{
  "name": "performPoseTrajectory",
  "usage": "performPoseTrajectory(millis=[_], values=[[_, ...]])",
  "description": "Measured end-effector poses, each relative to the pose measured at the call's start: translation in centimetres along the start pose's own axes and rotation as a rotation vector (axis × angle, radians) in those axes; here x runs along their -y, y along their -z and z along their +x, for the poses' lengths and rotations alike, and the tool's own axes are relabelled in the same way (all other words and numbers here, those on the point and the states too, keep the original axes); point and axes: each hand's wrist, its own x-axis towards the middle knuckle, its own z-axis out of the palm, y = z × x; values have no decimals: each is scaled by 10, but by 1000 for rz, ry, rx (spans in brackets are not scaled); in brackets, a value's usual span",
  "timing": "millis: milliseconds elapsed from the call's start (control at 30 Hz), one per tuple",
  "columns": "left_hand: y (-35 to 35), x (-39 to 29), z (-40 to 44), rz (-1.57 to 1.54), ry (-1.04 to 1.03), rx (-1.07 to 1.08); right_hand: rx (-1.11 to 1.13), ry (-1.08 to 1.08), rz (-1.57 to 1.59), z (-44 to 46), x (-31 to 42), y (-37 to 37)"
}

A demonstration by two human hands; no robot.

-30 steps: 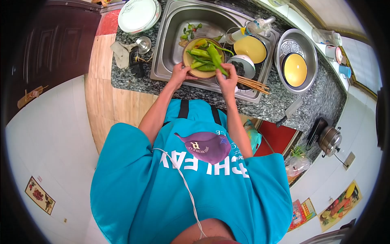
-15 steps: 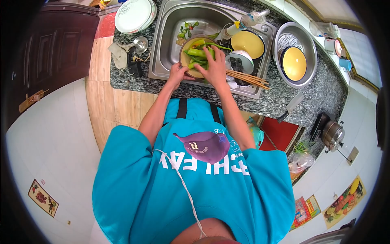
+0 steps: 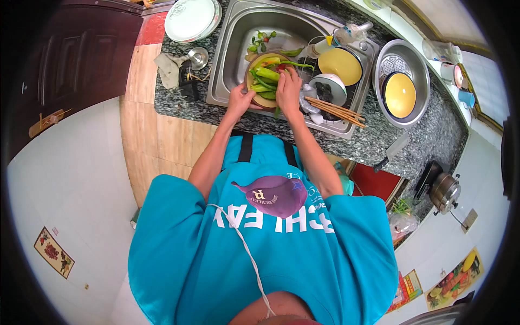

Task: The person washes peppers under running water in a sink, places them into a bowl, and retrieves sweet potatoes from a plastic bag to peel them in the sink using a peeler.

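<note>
A bowl (image 3: 249, 81) full of long green peppers (image 3: 267, 74) is held at the near edge of the sink (image 3: 216, 93). My left hand (image 3: 240, 102) grips its near left rim, thumb on top and fingers beneath. On the opposite side, my right hand (image 3: 288, 89) is closed around the right rim, its fingertips beside the peppers. A little red shows among the peppers near those fingertips. Pepper stem ends and scraps (image 3: 260, 41) lie on the sink bottom beyond the bowl.
Right of the bowl, a drainer holds a yellow bowl (image 3: 340, 65), a white bowl (image 3: 336, 84), chopsticks (image 3: 338, 111) and a clear bottle (image 3: 349, 34). Further right are a steel basin (image 3: 426, 76) and a knife (image 3: 392, 151). Stacked plates (image 3: 189, 19) and a cloth (image 3: 168, 70) lie left.
My right hand has moved from on top of the peppers to the bowl's right rim. My left hand keeps its grip. The whole view has shifted slightly.
</note>
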Motion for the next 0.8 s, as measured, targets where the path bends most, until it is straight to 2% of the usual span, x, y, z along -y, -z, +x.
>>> performPoseTrajectory(millis=[133, 200, 333, 400, 500, 567, 633, 667, 767, 800], values=[[5, 20, 8, -113, 82, 52, -2, -8, -161, 0, 6, 9], [6, 28, 10, -182, 117, 56, -56, 77, -92, -2, 10, 17], [4, 26, 16, -211, 168, 81, -43, 40, 101, -11, 5, 15], [2, 30, 20, -201, 172, 87, -52, 150, 27, -13, 12, 3], [3, 34, 23, -202, 175, 88, 51, 177, -151, -16, 32, 1], [3, 32, 24, -218, 175, 77, 70, 153, -147, -12, 42, 9], [4, 34, 27, -253, 195, 97, -52, 55, 155, -6, 33, 11], [3, 35, 28, -254, 197, 98, -137, 87, 65, 0, 22, 10], [4, 36, 30, -250, 202, 122, -74, -20, -122, 14, 1, 24], [4, 36, 31, -244, 205, 124, -115, 18, -166, 17, 2, 29]])
